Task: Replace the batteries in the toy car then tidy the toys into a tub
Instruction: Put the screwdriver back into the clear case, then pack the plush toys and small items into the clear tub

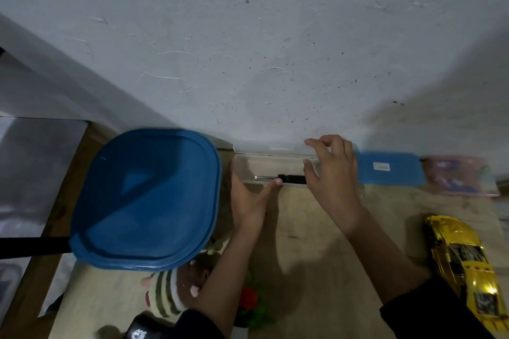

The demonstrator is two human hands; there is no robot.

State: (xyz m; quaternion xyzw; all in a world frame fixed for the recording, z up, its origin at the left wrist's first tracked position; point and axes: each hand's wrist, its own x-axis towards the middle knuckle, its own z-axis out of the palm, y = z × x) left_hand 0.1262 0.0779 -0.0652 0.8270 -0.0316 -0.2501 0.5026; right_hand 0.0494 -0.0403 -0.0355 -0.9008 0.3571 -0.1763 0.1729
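Note:
A clear plastic case lies open against the wall, its lid tipped back. Inside it rests a screwdriver with a black handle and thin metal shaft. My left hand is flat at the case's left front edge, thumb tip touching the screwdriver handle. My right hand hovers over the case's right end, fingers spread and holding nothing. A shiny yellow toy car sits on the wooden table at the right. A big tub with a blue lid stands at the left.
A smaller blue-lidded box and a pink packet lie along the wall at the right. A striped plush toy and a red-and-green toy sit near the front edge. The wooden table ends at the left beside a grey surface.

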